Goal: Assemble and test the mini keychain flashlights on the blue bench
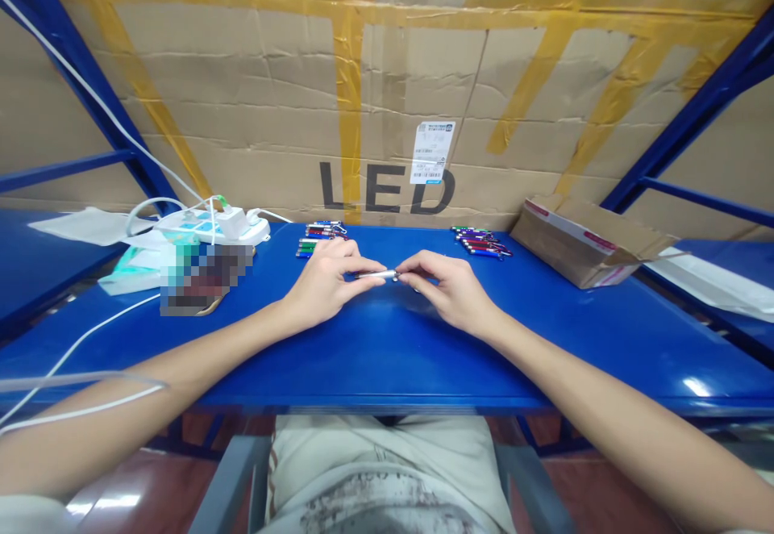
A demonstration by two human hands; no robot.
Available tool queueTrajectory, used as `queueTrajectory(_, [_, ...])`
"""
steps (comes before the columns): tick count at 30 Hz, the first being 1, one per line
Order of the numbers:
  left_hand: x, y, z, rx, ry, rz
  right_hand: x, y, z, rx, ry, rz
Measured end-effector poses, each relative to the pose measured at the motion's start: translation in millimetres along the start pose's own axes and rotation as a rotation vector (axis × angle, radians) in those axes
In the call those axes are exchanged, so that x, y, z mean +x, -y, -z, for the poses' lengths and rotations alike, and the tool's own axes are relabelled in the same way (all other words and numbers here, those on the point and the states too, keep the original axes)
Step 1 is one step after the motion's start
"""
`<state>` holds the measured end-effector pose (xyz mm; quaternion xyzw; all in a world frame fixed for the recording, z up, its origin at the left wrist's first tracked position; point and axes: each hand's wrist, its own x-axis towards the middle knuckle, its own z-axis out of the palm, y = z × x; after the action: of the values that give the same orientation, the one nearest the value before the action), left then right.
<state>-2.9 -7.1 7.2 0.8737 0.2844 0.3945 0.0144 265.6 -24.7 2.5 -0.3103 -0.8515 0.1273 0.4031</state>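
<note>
A small silver pen-like torch (376,274) is held level just above the blue table (387,348), at its middle. My left hand (326,280) pinches its left end. My right hand (444,288) pinches its right end with the fingertips. Both forearms rest on the table's front half. A pile of coloured small torches (320,237) lies just beyond my left hand. A second pile of coloured torches (480,242) lies beyond my right hand.
An open cardboard box (584,242) lies at the right back. A white power strip (221,226) with cables and a teal packet (136,264) sit at the left back. A taped cardboard wall (387,90) marked LED closes the back. Blue shelf struts (683,127) flank both sides.
</note>
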Motion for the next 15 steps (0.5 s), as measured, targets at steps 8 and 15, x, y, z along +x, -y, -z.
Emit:
queueTrajectory(8, [-3.2,1.4,-1.2,0.104,0.045,-0.153,-4.2,2.2,4.1,-0.121,0.082,0.107])
queueTrajectory(15, [-3.2,-0.4,2.4,0.302,-0.022,-0.389,-2.5,8.3,0.9,0.119,0.11,-0.155])
